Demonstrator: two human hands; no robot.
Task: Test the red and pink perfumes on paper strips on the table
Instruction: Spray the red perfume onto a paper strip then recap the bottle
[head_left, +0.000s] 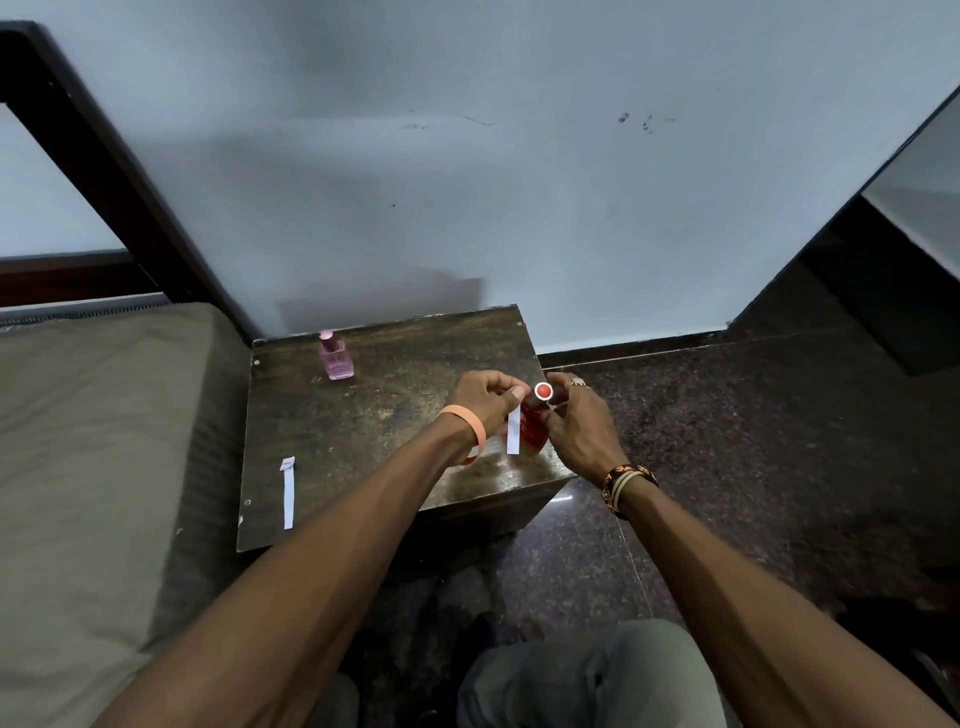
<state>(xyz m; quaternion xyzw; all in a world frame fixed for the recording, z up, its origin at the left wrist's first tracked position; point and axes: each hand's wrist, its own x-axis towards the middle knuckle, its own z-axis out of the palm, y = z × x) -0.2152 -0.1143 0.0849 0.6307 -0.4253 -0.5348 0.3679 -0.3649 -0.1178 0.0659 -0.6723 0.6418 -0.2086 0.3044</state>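
Note:
My right hand (582, 421) grips the red perfume bottle (535, 428) above the right side of the small dark wooden table (374, 447); its red cap top (543, 391) faces me. My left hand (485, 397) pinches a white paper strip (514, 428) that hangs down right beside the bottle. The pink perfume bottle (336, 356) stands upright, capped, at the table's far left. A second white paper strip (288, 491) lies flat near the table's front left edge.
A bed with a beige mattress (104, 441) and a dark frame borders the table on the left. A grey wall stands behind. Dark speckled floor (727, 441) lies to the right, with a dark cabinet at far right. My knees are below.

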